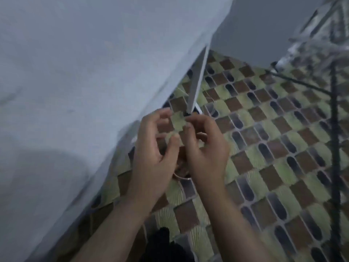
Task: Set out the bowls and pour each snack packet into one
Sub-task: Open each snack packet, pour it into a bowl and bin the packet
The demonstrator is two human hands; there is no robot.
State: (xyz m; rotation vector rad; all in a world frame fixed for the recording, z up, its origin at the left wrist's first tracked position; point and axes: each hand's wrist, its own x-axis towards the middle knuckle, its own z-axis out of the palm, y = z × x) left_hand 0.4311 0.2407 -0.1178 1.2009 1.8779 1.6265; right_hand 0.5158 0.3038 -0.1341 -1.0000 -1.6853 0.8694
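Observation:
My left hand [151,152] and my right hand [205,154] are held close together over the tiled-pattern surface [264,148], fingers curled. Their fingertips pinch a thin, see-through snack packet [177,122]; it is blurred and the pattern shows through it. Directly under the hands lies a bowl, of which only a thin curved rim [181,178] and a brownish inside show. A second white rim [198,109] peeks out just beyond the fingertips.
A large white cloth [85,82] covers the whole left side. A narrow white strip [198,78] slants down toward the hands. A dark upright pole [335,148] and a wire rack [321,35] stand at the right. A black object [164,242] lies at the bottom.

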